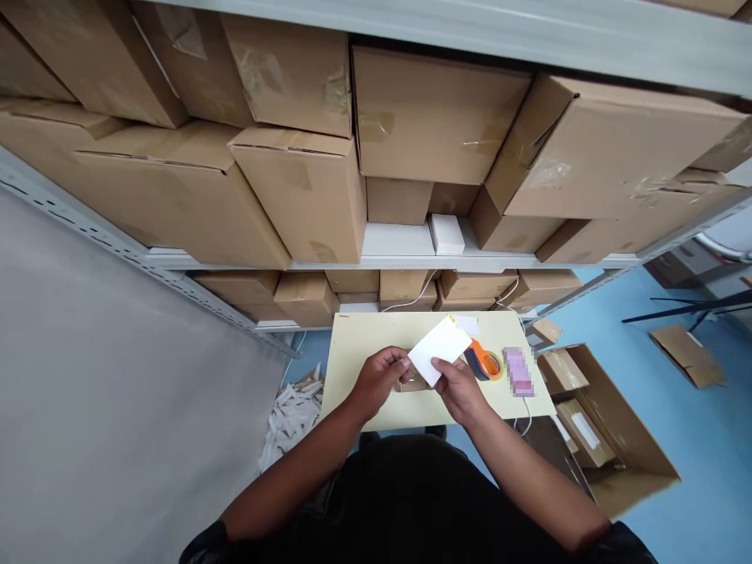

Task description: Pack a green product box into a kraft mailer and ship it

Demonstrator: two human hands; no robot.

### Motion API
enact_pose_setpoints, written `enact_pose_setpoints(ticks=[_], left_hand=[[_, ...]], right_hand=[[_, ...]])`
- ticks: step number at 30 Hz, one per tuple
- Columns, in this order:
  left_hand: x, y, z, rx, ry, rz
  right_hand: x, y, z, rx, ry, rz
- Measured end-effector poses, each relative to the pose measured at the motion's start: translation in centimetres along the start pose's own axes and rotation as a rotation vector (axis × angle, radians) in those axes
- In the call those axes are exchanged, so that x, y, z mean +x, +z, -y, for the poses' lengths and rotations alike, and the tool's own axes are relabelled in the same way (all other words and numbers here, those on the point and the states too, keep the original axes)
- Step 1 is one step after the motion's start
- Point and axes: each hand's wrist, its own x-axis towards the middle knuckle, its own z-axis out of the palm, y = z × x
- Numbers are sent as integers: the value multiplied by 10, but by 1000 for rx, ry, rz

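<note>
Both hands are up over the pale yellow table (352, 345): the right hand (461, 389) pinches a white card (439, 348) at its near edge, the left hand (379, 376) closes on its left corner. Under them sits a small clear packet (411, 384), not yet touched, I'd say. Orange tape dispenser (482, 362) waits just right. An open carton (611, 439) stands on the floor, nothing sealed.
</note>
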Motion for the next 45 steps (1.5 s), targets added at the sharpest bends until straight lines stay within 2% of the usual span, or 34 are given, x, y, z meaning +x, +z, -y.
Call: enact_pose_setpoints(ticks=[5,12,26,35,37,38,40,42,43,45], left_hand=[[-12,-4,-2,-65,-24,56],[-17,5,1,-65,-46,51],[-4,37,11,-75,-84,37],[5,48,13,-54,-94,63],[7,49,14,-32,-89,29],[7,50,14,-12,-88,6],[8,50,15,36,-89,-42],[8,50,18,81,-89,-74],[8,49,19,101,-87,-80],[8,49,24,135,-80,-78]], right_hand=[[-16,5,-11,8,17,-23],[-23,-5,-8,19,53,-18],[-14,-34,6,20,92,19],[-7,-41,6,25,207,118],[-3,-44,0,-46,265,89],[-1,-46,-4,-105,266,29],[1,-50,-8,-247,149,-162],[2,-53,-8,-386,-90,-287],[2,-54,-7,-450,-199,-266],[1,-51,-2,-564,-303,-89]])
